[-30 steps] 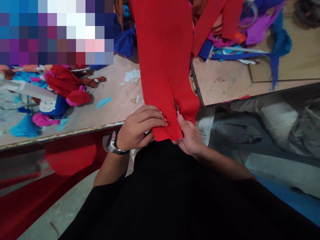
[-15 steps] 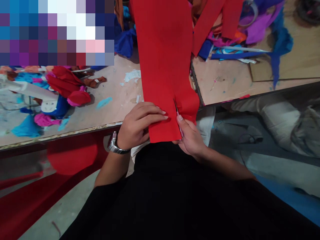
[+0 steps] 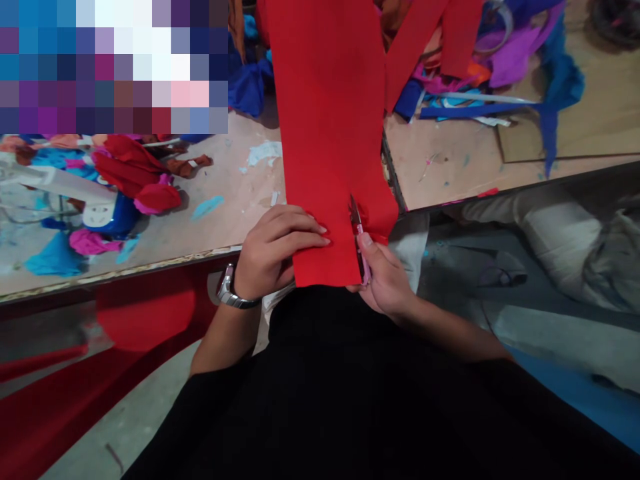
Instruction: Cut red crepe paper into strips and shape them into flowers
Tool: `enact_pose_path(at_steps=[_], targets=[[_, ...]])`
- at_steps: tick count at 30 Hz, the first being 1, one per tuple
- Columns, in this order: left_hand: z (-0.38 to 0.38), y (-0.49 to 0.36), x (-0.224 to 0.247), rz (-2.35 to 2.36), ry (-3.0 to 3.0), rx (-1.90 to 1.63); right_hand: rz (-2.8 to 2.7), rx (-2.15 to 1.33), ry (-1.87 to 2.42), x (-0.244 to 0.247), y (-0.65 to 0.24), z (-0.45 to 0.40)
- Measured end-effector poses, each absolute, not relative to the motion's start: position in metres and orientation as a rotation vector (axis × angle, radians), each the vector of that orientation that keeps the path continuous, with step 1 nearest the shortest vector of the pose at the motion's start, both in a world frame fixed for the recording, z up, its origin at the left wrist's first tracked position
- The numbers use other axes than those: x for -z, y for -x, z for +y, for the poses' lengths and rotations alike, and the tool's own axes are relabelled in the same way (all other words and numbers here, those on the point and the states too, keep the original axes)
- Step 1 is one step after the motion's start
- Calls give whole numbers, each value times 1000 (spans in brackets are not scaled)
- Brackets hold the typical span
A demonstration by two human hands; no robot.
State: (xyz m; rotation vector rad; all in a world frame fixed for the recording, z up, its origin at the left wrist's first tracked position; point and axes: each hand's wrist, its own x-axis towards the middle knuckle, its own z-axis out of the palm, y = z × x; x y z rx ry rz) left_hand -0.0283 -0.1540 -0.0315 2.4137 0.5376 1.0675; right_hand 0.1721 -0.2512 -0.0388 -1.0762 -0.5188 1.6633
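Observation:
A long strip of red fabric (image 3: 330, 120) runs down over the table edge toward my body. My left hand (image 3: 277, 250), with a watch at the wrist, holds its left edge near the lower end; the fingers lie on top and the thumb is partly hidden at the edge. In my right hand (image 3: 385, 273) are small scissors (image 3: 357, 220) with pinkish handles, their blades pointing away from me in a slit in the fabric. To the right of the slit, the cut part of the fabric folds aside. The fingers under the scissors are mostly hidden.
Scattered colourful cloth scraps (image 3: 135, 173) and a white power strip (image 3: 100, 210) lie on the left tabletop (image 3: 225, 180). More scraps (image 3: 515, 60), a tape roll (image 3: 500, 27) and a cardboard sheet (image 3: 590, 127) are on the right. Red cloth (image 3: 145, 307) hangs below the table at left.
The scissor blades now show more and look parted, where before they were mostly covered. My left hand has shifted very slightly left with the fabric.

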Motion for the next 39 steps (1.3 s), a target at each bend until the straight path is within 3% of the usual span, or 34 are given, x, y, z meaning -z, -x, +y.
enact_pose_path(at_steps=[39], targets=[[-155, 25, 30, 593, -2354, -1214, -387, -1809, 1116, 36, -175, -248]])
